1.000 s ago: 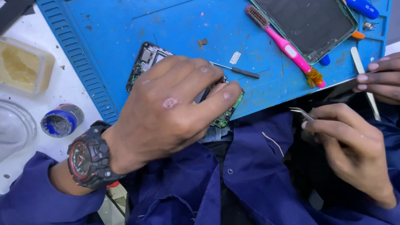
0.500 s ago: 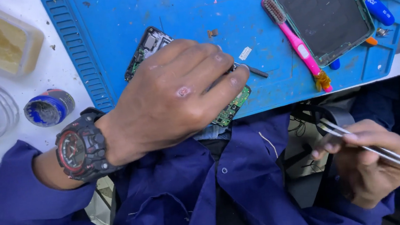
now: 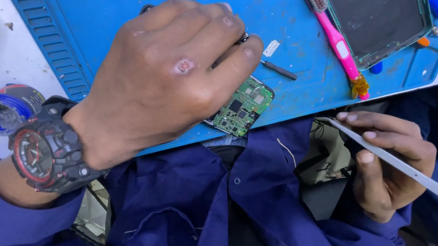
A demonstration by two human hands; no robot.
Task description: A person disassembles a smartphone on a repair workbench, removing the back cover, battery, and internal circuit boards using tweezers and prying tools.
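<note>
Fingers of the left hand (image 3: pixel 172 74) were spread flat and pressed down on a green circuit board (image 3: pixel 241 105), closing around nothing. Most of the board was hidden under the palm; only its lower right corner showed, at the near edge of the blue work mat (image 3: pixel 283 6). Its long axis seemed to run from upper left to lower right, though I could not be sure with so much covered.

The right hand (image 3: pixel 386 161) was lower, over the lap, its fingers pinched around metal tweezers (image 3: pixel 391 160). The tweezer tip pointed up and left, toward the board's free corner, near but apart. So the left hand was on the board and the right hand had to reach to the left.

A pink toothbrush (image 3: pixel 336 41) lay beside a dark phone screen (image 3: pixel 375 11). A wristwatch (image 3: pixel 47 148) sat on the left wrist.
</note>
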